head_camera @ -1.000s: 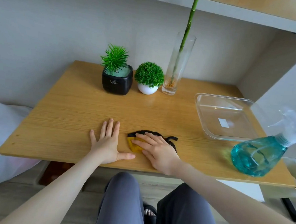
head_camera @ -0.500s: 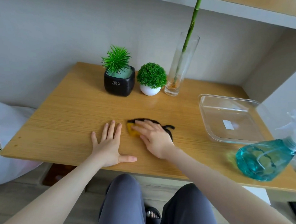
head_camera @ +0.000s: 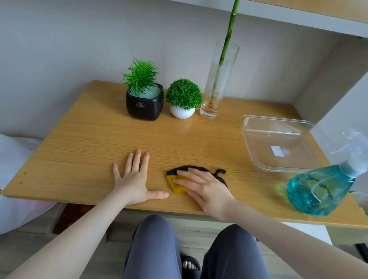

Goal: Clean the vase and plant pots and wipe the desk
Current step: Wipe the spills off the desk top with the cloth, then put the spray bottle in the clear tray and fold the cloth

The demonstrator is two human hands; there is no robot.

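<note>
**Pressing a cloth flat on the desk**

Lying flat near the front edge of the light wooden desk (head_camera: 86,145), the left hand (head_camera: 135,180) has its fingers straight and spread, thumb stretched out to the right, palm down on the bare wood and holding nothing. Just beside it, the right hand (head_camera: 205,190) presses down with straight fingers on a yellow cleaning cloth with a black edge (head_camera: 176,184). The cloth lies flat on the desk, mostly covered by the hand, with a thin black loop or strap poking out past the fingers on the right; what that bit is exactly is hard to tell.

At the back of the desk stand three things in a row, close together. On the left is a square black ceramic pot with a spiky green plant (head_camera: 144,106). Next to it is a small round white pot with a ball-shaped green plant (head_camera: 182,112). On the right is a tall clear glass cylinder vase (head_camera: 217,83) holding one green bamboo stalk (head_camera: 231,18), upright.

To the right sits a clear rectangular plastic tray (head_camera: 254,154), and just in front of it, near the desk's right front corner, a teal translucent spray bottle with a clear trigger head (head_camera: 319,188), which looks tilted in this wide view.
</note>
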